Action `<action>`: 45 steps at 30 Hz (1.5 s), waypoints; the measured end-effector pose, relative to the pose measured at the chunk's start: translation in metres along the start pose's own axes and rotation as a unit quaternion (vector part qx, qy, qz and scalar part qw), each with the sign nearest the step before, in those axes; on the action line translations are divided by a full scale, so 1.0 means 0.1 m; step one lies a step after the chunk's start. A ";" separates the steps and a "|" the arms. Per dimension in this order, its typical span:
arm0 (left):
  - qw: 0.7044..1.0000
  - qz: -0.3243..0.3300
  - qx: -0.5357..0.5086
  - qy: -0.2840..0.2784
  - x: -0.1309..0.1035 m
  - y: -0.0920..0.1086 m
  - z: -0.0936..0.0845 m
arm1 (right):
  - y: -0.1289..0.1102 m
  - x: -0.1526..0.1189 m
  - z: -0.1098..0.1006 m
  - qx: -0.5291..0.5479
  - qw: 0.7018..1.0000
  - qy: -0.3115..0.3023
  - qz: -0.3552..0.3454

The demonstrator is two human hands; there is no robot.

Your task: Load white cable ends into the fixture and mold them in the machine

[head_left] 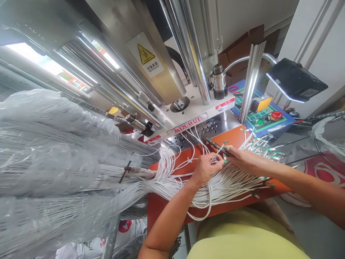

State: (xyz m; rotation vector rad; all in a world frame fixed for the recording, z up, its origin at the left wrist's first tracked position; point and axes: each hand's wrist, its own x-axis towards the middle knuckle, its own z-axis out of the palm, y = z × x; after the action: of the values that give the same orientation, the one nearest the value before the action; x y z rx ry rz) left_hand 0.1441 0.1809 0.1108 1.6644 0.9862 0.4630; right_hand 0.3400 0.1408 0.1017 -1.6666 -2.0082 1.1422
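My left hand [207, 168] is pinched on a white cable [210, 201], which loops down below it. Close on its right, my right hand [241, 159] grips a long dark metal bar-like tool [219, 148]; its exact kind cannot be made out. The tool points away to the left, towards the machine's metal bed [188, 141]. Small green-and-metal connector ends [225, 158] show beside the fingertips. Beneath both hands a thick bundle of white cables [231, 183] spreads over the orange-brown tabletop [167, 208], with many connector ends fanned out on the right.
A press machine [188, 122] with steel columns stands ahead, a hot-surface warning label [145, 54] on it. To the right are a blue control panel [269, 118] with a red button and a black lamp [298, 79]. Plastic-wrapped cable bundles [48, 169] fill the left.
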 end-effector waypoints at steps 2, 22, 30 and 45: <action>1.000 -0.001 -0.003 0.001 0.00 0.00 0.00 | -0.03 -0.01 -0.02 0.000 1.000 -0.003 0.006; 1.000 0.003 0.005 0.025 0.02 -0.03 0.03 | -0.01 -0.01 -0.04 -0.010 1.000 -0.012 0.012; 0.994 0.007 -0.108 0.000 0.05 -0.13 -0.01 | -0.06 0.05 0.00 -0.058 0.997 0.025 0.034; 0.977 -0.070 -0.192 0.060 0.06 -0.15 -0.18 | -0.08 0.03 0.03 -0.047 0.998 0.038 0.025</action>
State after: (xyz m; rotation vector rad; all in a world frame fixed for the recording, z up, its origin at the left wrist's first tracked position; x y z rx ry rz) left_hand 0.1294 0.1973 0.1018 1.2242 1.0218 0.6227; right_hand 0.3316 0.1422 0.1043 -1.7860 -2.0122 0.9997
